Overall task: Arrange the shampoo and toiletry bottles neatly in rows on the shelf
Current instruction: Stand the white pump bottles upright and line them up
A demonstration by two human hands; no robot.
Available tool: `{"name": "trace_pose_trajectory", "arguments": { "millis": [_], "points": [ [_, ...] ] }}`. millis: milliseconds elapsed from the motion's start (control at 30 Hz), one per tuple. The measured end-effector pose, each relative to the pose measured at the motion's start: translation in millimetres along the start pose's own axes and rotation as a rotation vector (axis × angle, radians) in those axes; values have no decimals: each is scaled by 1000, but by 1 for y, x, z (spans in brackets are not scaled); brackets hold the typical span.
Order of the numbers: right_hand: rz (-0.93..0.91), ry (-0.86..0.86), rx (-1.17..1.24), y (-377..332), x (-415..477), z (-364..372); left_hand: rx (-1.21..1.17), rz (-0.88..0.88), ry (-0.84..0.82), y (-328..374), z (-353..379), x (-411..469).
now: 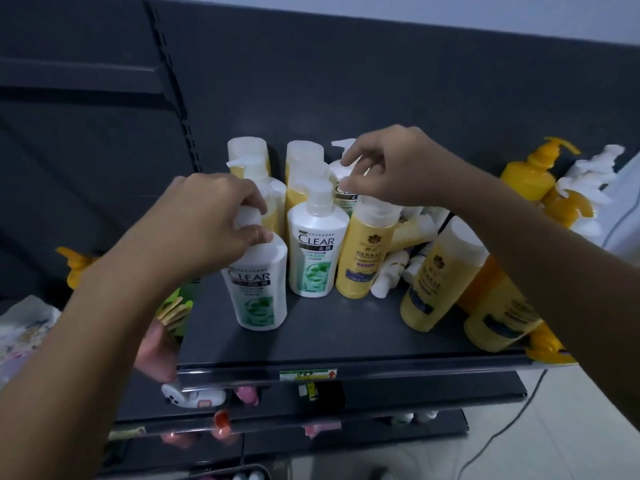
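Note:
On the dark shelf stand rows of bottles. My left hand grips the pump top of a white CLEAR bottle at the front left. Right of it stands a second white CLEAR bottle, then a yellow herbal bottle. My right hand hovers over that yellow bottle's cap, fingers pinched at the pump of a bottle behind; whether it holds it is unclear. More white and yellow bottles stand behind. Two yellow bottles lean loosely at the right, small white bottles lying between.
Orange-yellow pump bottles and white pumps crowd the far right of the shelf. A dark back panel rises behind. Lower shelves hold small pink and white items. A white bag sits at left, a cable on the floor.

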State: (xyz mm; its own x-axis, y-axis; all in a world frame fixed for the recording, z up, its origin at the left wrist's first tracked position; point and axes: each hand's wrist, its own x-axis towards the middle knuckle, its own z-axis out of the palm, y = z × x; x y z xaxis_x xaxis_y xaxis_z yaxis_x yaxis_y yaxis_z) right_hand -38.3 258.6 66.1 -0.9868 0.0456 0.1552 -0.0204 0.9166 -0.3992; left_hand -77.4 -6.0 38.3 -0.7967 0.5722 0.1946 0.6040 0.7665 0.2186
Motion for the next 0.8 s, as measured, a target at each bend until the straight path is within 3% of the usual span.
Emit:
{"name": "trace_pose_trajectory", "arguments": {
  "millis": [233, 533, 700, 800],
  "points": [
    [-99, -59, -167, -12, 16, 34, -93, -55, 30, 9, 1, -5],
    [-102, -173, -111, -8, 19, 20, -219, 32, 77, 53, 24, 1],
    [13, -304, -224, 11, 10, -1, -234, 39, 112, 67, 32, 5],
    [69, -290, -300, 20, 5, 1, -314, 27, 65, 64, 30, 4]
  ]
}}
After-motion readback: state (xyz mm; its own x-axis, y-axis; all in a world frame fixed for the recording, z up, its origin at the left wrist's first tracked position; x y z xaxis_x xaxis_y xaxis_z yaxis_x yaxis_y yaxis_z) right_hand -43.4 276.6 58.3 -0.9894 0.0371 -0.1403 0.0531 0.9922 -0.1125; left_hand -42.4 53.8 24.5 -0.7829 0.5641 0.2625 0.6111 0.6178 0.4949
